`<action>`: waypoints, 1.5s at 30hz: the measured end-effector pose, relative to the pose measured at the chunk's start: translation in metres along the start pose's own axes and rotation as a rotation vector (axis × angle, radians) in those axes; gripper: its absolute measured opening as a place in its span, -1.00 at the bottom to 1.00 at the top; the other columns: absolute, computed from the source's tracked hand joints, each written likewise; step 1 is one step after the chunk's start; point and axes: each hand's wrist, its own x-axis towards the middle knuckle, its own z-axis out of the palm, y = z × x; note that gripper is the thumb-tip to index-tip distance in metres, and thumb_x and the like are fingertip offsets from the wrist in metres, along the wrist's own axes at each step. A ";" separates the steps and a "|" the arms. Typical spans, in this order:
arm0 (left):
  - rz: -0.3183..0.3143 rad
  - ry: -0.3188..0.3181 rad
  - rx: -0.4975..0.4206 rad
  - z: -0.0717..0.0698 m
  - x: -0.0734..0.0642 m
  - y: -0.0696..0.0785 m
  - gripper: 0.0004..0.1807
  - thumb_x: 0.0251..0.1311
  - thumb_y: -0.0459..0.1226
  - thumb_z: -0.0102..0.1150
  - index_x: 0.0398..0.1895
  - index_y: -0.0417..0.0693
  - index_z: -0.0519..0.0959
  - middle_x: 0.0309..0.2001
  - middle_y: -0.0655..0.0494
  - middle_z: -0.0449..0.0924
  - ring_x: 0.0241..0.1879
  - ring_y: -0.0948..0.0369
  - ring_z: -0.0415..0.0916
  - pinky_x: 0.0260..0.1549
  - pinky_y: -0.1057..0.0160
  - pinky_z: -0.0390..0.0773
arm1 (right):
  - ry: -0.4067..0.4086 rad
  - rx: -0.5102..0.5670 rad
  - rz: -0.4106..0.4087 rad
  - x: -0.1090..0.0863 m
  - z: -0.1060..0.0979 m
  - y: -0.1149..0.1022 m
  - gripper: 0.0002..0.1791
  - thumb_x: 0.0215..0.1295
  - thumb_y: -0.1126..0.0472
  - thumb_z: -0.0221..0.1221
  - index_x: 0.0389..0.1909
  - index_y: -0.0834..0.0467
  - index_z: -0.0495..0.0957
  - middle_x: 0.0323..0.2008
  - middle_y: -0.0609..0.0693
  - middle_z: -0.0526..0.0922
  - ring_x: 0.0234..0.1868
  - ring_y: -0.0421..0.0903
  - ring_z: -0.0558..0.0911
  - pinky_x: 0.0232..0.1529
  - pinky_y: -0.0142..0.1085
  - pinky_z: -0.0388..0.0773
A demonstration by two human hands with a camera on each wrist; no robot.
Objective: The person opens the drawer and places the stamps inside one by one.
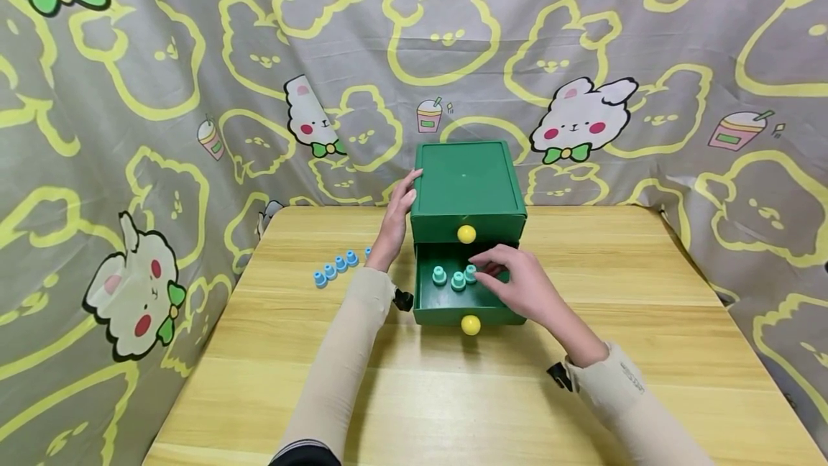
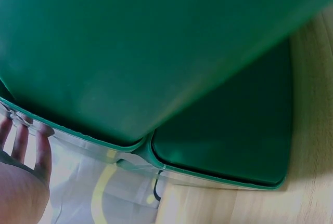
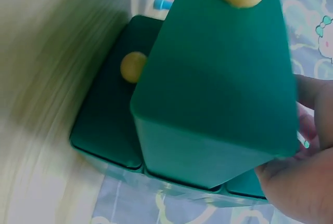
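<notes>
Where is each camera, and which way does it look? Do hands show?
Head: sits on the head, looks forward and down at the green cabinet; the left hand, right hand and both sleeves show.
Left wrist: sits on that wrist, faces the side of the open drawer; part of the left hand shows.
Right wrist: sits on that wrist, faces the open drawer's front; part of the right hand shows.
Shared: head and right wrist both see blue pieces.

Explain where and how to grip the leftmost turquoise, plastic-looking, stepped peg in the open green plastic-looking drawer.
Pinch the peg by its narrow top, probably from above and in front: it stands upright on a wider base, walled in by the open drawer, with the closed green upper drawer behind.
</notes>
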 end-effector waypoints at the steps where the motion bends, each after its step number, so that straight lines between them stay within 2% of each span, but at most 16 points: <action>1: 0.001 0.000 -0.002 0.000 0.000 0.000 -0.41 0.53 0.08 -0.22 0.58 0.33 0.29 0.62 0.24 0.03 0.60 0.10 -0.01 0.53 -0.19 0.02 | 0.004 0.011 -0.016 -0.003 -0.001 -0.002 -0.72 0.28 0.32 0.40 0.01 0.15 0.75 -0.14 0.02 0.75 -0.23 -0.18 0.69 -0.13 -0.12 0.71; 6: -0.004 0.002 -0.004 0.000 0.001 -0.001 -0.43 0.53 0.09 -0.23 0.56 0.41 0.30 0.61 0.28 0.04 0.59 0.12 0.02 0.52 -0.19 0.07 | 0.004 0.045 -0.087 -0.019 -0.002 -0.012 -0.74 0.27 0.31 0.41 -0.03 0.08 0.77 -0.20 -0.08 0.75 -0.31 -0.28 0.63 -0.25 -0.23 0.69; 10: -0.006 0.002 -0.005 0.001 0.001 -0.001 -0.45 0.54 0.08 -0.24 0.56 0.43 0.30 0.61 0.31 0.05 0.59 0.13 0.02 0.52 -0.18 0.07 | -0.022 0.067 -0.111 -0.030 -0.002 -0.016 -0.75 0.27 0.28 0.41 -0.05 -0.02 0.77 -0.27 -0.20 0.73 -0.41 -0.34 0.57 -0.38 -0.36 0.62; 15: -0.001 0.004 -0.010 0.000 0.001 -0.001 -0.44 0.54 0.07 -0.22 0.56 0.40 0.30 0.61 0.31 0.05 0.59 0.13 0.02 0.51 -0.18 0.08 | -0.075 0.103 -0.139 -0.043 0.002 -0.015 -0.76 0.29 0.28 0.40 -0.03 0.05 0.76 -0.32 -0.23 0.73 -0.45 -0.39 0.59 -0.42 -0.41 0.62; 19: 0.001 0.000 -0.008 -0.001 0.001 -0.001 -0.43 0.54 0.08 -0.21 0.56 0.37 0.30 0.62 0.28 0.05 0.59 0.11 0.02 0.52 -0.20 0.06 | -0.091 0.088 -0.156 -0.051 0.007 -0.013 -0.78 0.31 0.26 0.39 -0.03 0.09 0.76 -0.32 -0.19 0.76 -0.42 -0.41 0.62 -0.41 -0.43 0.63; 24: 0.000 -0.002 -0.015 -0.001 0.000 -0.001 -0.42 0.54 0.09 -0.21 0.57 0.35 0.29 0.62 0.27 0.03 0.60 0.10 0.01 0.52 -0.20 0.06 | -0.116 0.062 -0.137 -0.056 0.011 -0.010 -0.77 0.33 0.25 0.37 -0.01 0.08 0.76 -0.28 -0.15 0.81 -0.37 -0.40 0.66 -0.37 -0.44 0.64; 32: -0.014 0.011 -0.011 0.000 0.000 -0.001 -0.45 0.51 0.14 -0.20 0.53 0.49 0.31 0.61 0.32 0.05 0.59 0.12 0.03 0.52 -0.16 0.08 | -0.133 -0.007 -0.126 -0.060 0.014 -0.006 -0.76 0.32 0.25 0.38 -0.01 0.03 0.76 -0.36 -0.21 0.80 -0.42 -0.44 0.61 -0.39 -0.45 0.61; 36: -0.012 0.014 -0.005 0.001 0.001 -0.002 -0.45 0.52 0.13 -0.21 0.53 0.50 0.31 0.61 0.32 0.05 0.59 0.13 0.03 0.52 -0.16 0.07 | -0.209 -0.026 -0.092 -0.061 0.016 -0.005 -0.72 0.35 0.21 0.36 0.06 0.01 0.72 -0.32 -0.20 0.80 -0.38 -0.41 0.66 -0.35 -0.44 0.63; 40: -0.010 0.006 0.012 0.000 0.001 -0.002 -0.45 0.53 0.11 -0.23 0.54 0.47 0.30 0.62 0.31 0.04 0.59 0.12 0.02 0.53 -0.17 0.07 | -0.279 0.012 -0.059 -0.063 0.019 -0.003 -0.67 0.39 0.20 0.33 0.14 -0.01 0.65 -0.24 -0.17 0.80 -0.29 -0.36 0.72 -0.26 -0.40 0.68; 45: 0.001 0.003 0.016 0.000 0.001 -0.002 -0.43 0.53 0.10 -0.23 0.56 0.42 0.30 0.62 0.31 0.04 0.60 0.13 0.01 0.54 -0.17 0.04 | -0.235 0.048 -0.076 -0.063 0.024 -0.001 -0.68 0.35 0.26 0.35 0.10 0.01 0.66 -0.19 -0.13 0.80 -0.23 -0.33 0.74 -0.19 -0.38 0.70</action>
